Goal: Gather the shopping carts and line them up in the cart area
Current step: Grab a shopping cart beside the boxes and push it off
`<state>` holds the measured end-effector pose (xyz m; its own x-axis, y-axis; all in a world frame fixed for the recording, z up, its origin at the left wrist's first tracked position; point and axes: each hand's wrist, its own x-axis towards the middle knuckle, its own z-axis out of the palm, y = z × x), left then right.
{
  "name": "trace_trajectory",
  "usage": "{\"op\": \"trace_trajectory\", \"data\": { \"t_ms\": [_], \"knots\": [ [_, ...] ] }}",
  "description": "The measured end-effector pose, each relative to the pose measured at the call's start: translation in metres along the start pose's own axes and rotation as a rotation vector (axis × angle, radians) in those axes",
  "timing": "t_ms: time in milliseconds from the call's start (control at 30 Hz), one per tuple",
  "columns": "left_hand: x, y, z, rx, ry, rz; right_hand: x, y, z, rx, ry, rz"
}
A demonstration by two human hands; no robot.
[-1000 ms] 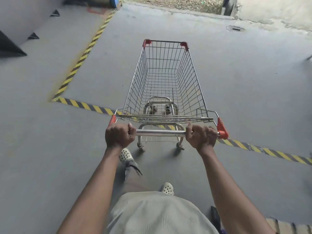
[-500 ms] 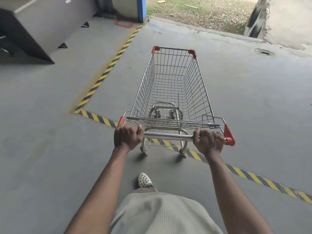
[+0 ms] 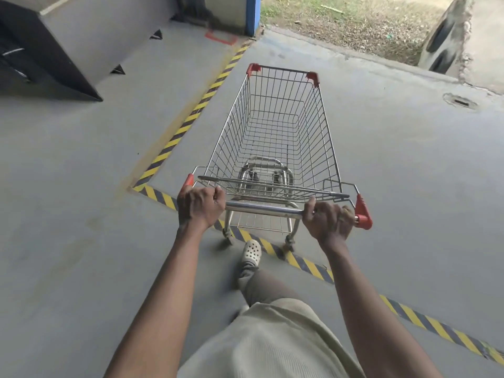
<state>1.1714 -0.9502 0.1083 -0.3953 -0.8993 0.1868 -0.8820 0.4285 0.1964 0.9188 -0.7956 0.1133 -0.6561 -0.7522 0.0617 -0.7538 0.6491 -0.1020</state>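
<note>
the empty wire shopping cart [image 3: 275,137] stands at 12 o'clock, its rear wheels on the striped floor tape [image 3: 308,266]. left grip [image 3: 200,207] and right grip [image 3: 328,222] both wrap the handle bar [image 3: 264,210] near its ends. the cart is likely light, rigid and free-rolling, so the bar ends steer it best.

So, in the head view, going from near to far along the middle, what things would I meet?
White perforated clog → chrome cart handle bar → silver wire cart basket → red plastic front corner cap → dry grass patch.
</note>
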Motion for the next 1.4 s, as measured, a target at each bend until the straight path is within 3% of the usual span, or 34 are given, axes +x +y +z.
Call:
{"op": "trace_trajectory", "data": {
  "t_ms": [167,467,633,800,967,1267,1400],
  "knots": [
    [0.088,-0.046,0.018,-0.009,-0.013,-0.072,0.076,-0.065,0.022,0.000,0.095,0.011],
    [0.239,-0.128,0.028,-0.035,-0.056,-0.098,0.223,-0.208,0.037,0.046,-0.013,-0.016],
    [0.312,-0.154,0.029,-0.073,-0.233,-0.151,0.274,-0.265,0.051,0.078,0.097,-0.004],
    [0.390,-0.195,0.042,-0.088,-0.244,-0.100,0.326,-0.323,0.067,0.067,0.132,0.043],
    [0.490,-0.246,0.039,-0.050,-0.369,0.010,0.373,-0.390,0.081,0.150,0.152,0.125],
    [0.634,-0.308,0.044,-0.051,-0.565,0.104,0.441,-0.465,0.086,0.212,-0.093,0.063],
    [0.672,-0.307,0.052,-0.023,-0.568,0.103,0.473,-0.476,0.079,0.252,-0.197,0.057]
  ]
}}
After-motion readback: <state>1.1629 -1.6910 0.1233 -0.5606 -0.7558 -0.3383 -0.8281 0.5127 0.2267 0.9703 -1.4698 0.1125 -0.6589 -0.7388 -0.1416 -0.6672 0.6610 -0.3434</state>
